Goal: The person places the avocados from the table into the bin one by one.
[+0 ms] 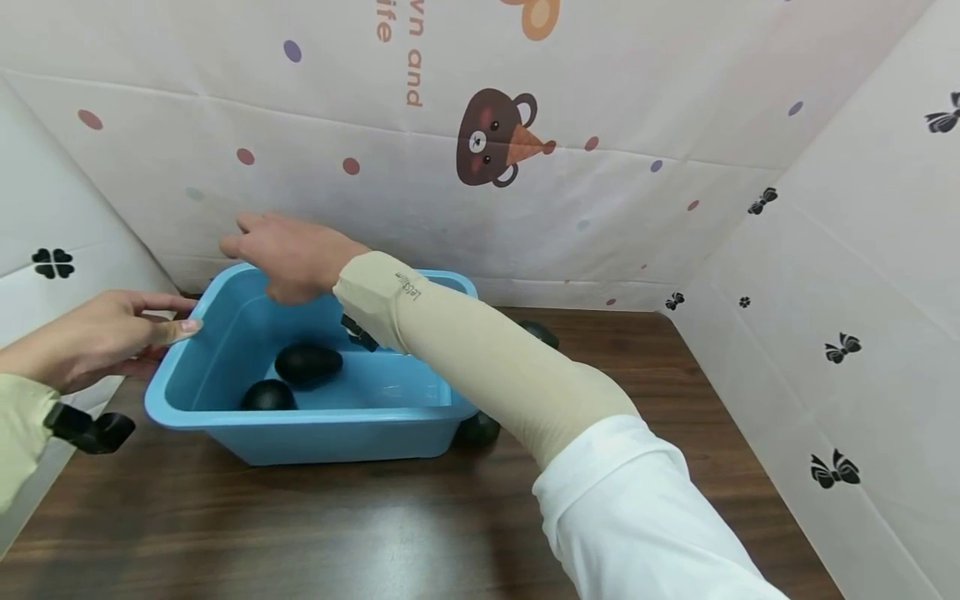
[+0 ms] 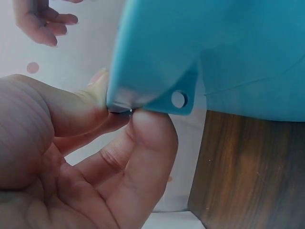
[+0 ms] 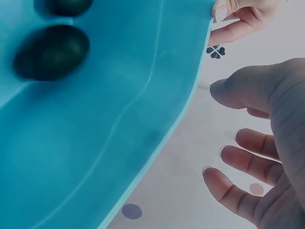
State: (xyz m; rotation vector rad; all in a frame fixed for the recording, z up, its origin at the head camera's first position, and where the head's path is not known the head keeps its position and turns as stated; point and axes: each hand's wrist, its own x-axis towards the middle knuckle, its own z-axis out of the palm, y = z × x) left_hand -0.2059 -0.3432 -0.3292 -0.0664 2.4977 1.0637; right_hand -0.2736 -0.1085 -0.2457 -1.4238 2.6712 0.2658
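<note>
A light blue plastic bin (image 1: 315, 421) stands on the wooden table. My left hand (image 1: 105, 337) pinches its left rim between thumb and fingers; in the left wrist view the fingertips (image 2: 150, 126) press under the rim beside a small tab with a hole. Over the far left corner of the bin reaches my right hand (image 1: 292, 254), its fingers loosely bent and apart, with nothing in them. The right wrist view shows its thumb (image 3: 248, 88) just outside the rim. Inside lie two dark, smooth, egg-shaped things like avocados, one (image 1: 308, 365) behind the other (image 1: 268, 395).
Two more dark green roundish things are outside the bin at its right, one (image 1: 477, 432) by the near corner and one (image 1: 540, 333) behind my right forearm. A printed white sheet (image 1: 600, 217) rises behind the wooden table (image 1: 360, 525), with white side walls (image 1: 810, 275).
</note>
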